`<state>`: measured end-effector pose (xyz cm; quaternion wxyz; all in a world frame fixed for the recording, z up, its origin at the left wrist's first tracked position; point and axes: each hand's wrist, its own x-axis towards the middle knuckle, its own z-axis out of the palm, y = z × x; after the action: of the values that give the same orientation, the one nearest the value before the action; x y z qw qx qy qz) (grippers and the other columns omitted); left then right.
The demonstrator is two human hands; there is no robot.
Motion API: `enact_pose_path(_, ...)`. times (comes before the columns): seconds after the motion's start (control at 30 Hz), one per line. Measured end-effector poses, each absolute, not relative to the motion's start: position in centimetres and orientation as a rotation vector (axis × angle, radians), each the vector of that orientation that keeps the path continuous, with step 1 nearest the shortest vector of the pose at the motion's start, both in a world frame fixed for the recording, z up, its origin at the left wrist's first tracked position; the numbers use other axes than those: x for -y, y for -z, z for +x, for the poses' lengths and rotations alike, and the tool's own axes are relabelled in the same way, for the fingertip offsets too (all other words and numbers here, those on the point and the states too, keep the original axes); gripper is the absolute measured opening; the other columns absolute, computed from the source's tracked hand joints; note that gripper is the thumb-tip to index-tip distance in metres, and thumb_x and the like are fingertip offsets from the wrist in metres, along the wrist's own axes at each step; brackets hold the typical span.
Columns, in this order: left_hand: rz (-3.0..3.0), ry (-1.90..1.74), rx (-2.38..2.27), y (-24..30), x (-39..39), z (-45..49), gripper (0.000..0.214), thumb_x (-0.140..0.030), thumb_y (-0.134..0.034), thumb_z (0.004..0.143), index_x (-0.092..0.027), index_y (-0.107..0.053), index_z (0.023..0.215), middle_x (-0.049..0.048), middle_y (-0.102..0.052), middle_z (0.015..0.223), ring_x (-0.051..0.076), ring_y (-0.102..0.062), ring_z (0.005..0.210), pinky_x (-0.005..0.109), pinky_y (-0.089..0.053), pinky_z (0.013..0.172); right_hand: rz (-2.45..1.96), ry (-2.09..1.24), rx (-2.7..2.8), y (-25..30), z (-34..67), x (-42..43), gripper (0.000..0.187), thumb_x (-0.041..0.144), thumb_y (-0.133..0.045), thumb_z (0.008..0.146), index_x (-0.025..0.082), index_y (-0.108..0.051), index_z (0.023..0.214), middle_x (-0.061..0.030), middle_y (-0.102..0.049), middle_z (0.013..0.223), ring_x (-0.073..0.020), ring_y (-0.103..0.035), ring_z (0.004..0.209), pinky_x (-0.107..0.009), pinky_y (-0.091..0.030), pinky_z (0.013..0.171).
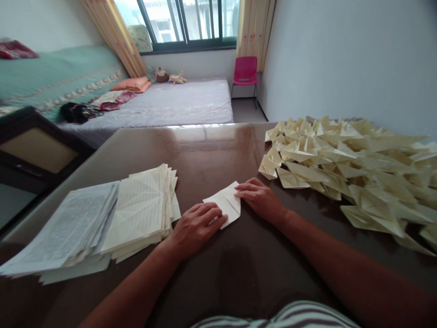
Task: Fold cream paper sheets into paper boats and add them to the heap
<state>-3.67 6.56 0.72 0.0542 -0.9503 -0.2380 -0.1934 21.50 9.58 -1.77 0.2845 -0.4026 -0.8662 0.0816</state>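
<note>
two hands [200,224] [262,200], folded paper [229,200], brown table [211,150]

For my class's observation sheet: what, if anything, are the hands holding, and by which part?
The folded paper: left hand over its near-left side, right hand at its far-right edge. Pinched or pressed, I can't tell.
</note>
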Motion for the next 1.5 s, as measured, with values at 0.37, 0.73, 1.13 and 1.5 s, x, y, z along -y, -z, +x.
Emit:
enact_pose_path(0.37, -3.091, 0.613, 1.387, 0.4, -5.9, -2.1, 0.020, -0.030, -0.047, 0.094, -0.022, -0.064, 0.091, 0.0016, -0.065, 0.085, 0.014, -0.057, 0.080, 0.025, -0.044, 0.071, -0.867, -0.599, 2.450, -0.1, 21.6, -7.8, 0.021, 0.013, -0.058, 0.082, 0.021, -0.070, 0.097, -0.0046, -0.067, 0.096, -0.0164, -0.056, 0.089, -0.030, -0.046, 0.084)
enact_pose_path(0.73, -2.909, 0.518, 1.729, 0.4, -6.5, -1.2, 0.019, -0.036, -0.048, 0.091, -0.021, -0.054, 0.082, -0.0015, -0.063, 0.074, 0.014, -0.057, 0.065, 0.025, -0.038, 0.060, -1.288, -0.533, 2.342, 0.9, 19.8, -6.8, 0.012, 0.032, -0.061, 0.087, 0.023, -0.066, 0.085, -0.0032, -0.064, 0.092, -0.0185, -0.051, 0.092, -0.031, -0.036, 0.077)
enact_pose_path(1.13, -2.913, 0.452, 1.765, 0.2, -6.3, -0.8, 0.018, -0.028, -0.048, 0.091, -0.021, -0.048, 0.107, -0.0028, -0.060, 0.073, 0.015, -0.059, 0.064, 0.025, -0.040, 0.059, -1.370, -0.561, 2.324, 1.0, 19.6, -7.0, 0.018, 0.030, -0.067, 0.082, 0.025, -0.063, 0.099, -0.0014, -0.063, 0.095, -0.0190, -0.051, 0.092, -0.031, -0.034, 0.076)
enact_pose_path(1.5, -2.822, 0.483, 1.210, 0.7, -5.4, -0.7, 0.027, -0.023, -0.045, 0.094, -0.019, -0.055, 0.119, 0.0096, -0.060, 0.120, 0.024, -0.053, 0.115, 0.038, -0.045, 0.096, -1.413, -0.508, 2.329, 1.0, 19.2, -7.0, 0.012, 0.030, -0.064, 0.084, 0.026, -0.065, 0.096, -0.0020, -0.062, 0.097, -0.0194, -0.051, 0.094, -0.031, -0.033, 0.076)
